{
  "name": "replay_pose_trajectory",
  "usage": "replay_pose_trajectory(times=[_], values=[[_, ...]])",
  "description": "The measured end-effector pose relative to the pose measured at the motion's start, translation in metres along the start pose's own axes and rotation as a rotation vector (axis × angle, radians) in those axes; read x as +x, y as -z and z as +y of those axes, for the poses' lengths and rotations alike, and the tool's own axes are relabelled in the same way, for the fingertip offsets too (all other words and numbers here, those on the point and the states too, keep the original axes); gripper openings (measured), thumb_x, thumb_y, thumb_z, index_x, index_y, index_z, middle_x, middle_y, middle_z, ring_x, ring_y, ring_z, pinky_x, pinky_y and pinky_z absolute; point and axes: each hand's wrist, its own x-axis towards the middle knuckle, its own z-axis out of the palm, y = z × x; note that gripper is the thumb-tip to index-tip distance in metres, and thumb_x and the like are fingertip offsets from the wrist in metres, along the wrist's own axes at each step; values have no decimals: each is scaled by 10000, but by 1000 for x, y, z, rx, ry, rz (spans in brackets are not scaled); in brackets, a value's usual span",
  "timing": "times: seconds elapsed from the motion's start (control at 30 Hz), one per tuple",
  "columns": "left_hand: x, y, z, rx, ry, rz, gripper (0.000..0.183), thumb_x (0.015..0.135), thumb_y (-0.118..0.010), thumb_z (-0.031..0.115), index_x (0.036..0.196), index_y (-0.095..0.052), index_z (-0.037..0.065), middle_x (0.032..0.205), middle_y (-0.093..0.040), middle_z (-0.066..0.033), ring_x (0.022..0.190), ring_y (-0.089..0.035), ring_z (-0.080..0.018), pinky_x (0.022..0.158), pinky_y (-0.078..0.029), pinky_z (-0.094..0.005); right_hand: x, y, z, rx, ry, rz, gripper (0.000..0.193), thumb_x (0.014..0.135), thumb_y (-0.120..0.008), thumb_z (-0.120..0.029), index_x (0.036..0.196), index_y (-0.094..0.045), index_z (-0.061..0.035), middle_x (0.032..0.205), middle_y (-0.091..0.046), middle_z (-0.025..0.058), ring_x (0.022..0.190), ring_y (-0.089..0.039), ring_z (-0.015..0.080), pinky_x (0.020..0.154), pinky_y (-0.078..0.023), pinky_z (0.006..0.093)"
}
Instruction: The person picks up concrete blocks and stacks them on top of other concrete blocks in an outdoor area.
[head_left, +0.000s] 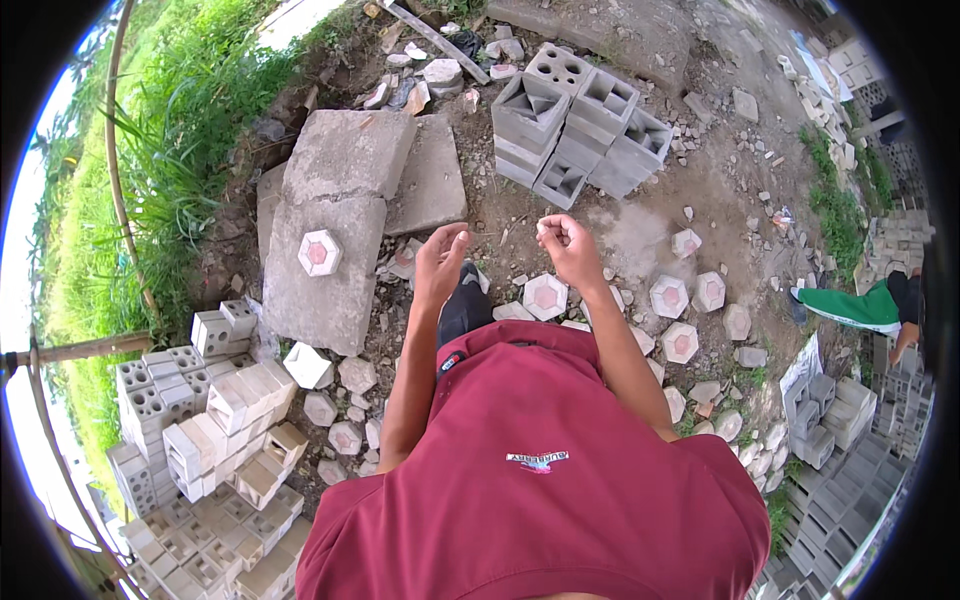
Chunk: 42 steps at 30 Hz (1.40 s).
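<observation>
The right hand (566, 243) is curled into a loose fist with the fingers drawn together; whether anything small sits inside it cannot be told. The left hand (441, 262) hangs with its fingers relaxed and slightly apart, holding nothing. Both are raised over bare dirt, touching no object.

Nearest below the right hand lies a flat hexagonal concrete paver with a pinkish centre (545, 296), resting on the ground just near of the fist and beside the person's dark shoe (465, 305). It lies face up; being six-sided it has no real long axis, and one corner points roughly toward the far stack. More pavers of the same kind (690, 310) are scattered to the right, some touching each other. One more paver (319, 252) sits apart on a large cracked grey concrete slab (330, 215) to the left.

Farther off stands a stack of grey hollow concrete blocks (580, 125) with shaped openings facing upward and outward. Near left is a heap of pale cream pierced blocks (215, 400), loosely piled. Tall green grass (150, 150) borders the far left. At the right edge another person's green sleeve (855, 305) reaches in.

The ground is littered with rubble and loose pavers, so a foot could roll on a fragment. The cream heap looks unsteady and might shed a block if bumped.
</observation>
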Motion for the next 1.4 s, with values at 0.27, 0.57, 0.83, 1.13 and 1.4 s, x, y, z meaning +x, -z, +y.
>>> replay_pose_trajectory(times=[0.27, 0.57, 0.83, 1.13, 1.4], values=[[168, 48, 22, 119, -98, -167, 321, 955, -579, 229, 1137, -622, -32, 1030, -699, -150, 998, -655, -180, 874, -498, -296, 112, -42, -5, -61, -144, 169, 265, 900, -645, -253, 1007, -647, -11, 820, -663, 45, 710, -593, 92, 670, -492, 262], [326, 13, 7, 192, -58, -305, 352, 937, -605, 268, 1132, -632, -24, 998, -705, -118, 970, -658, -172, 854, -501, -307, 228, -18, 20, -48, -136, 294, 238, 893, -663, -223, 993, -638, -9, 827, -671, 46, 727, -616, 111, 687, -505, 258], [458, -58, -54, 346, 50, -333, 340, 924, -603, 244, 1137, -630, -20, 966, -704, -131, 932, -670, -193, 850, -502, -306, 360, 19, 105, -330, -244, 254, 457, 848, -700, -304, 1125, -540, 24, 790, -674, 122, 717, -665, 252, 695, -517, 356], [572, -132, -140, 742, -167, -218, 612, 794, -709, 242, 1294, -477, -25, 1229, -532, -285, 1170, -513, -407, 985, -424, -463, 466, 60, 207, -478, -554, 252, 1182, 730, -766, -516, 1462, -62, 88, 1400, -317, 392, 1284, -396, 485, 1072, -360, 460], [662, -180, -223, 828, 168, -328, 787, 776, -716, 469, 1322, -459, -37, 1255, -533, -291, 1189, -514, -413, 1003, -423, -431, 518, 71, 297, -385, -856, 246, 1262, 698, -724, -651, 1468, -41, 80, 1360, -355, 425, 1258, -437, 485, 1069, -370, 432]])
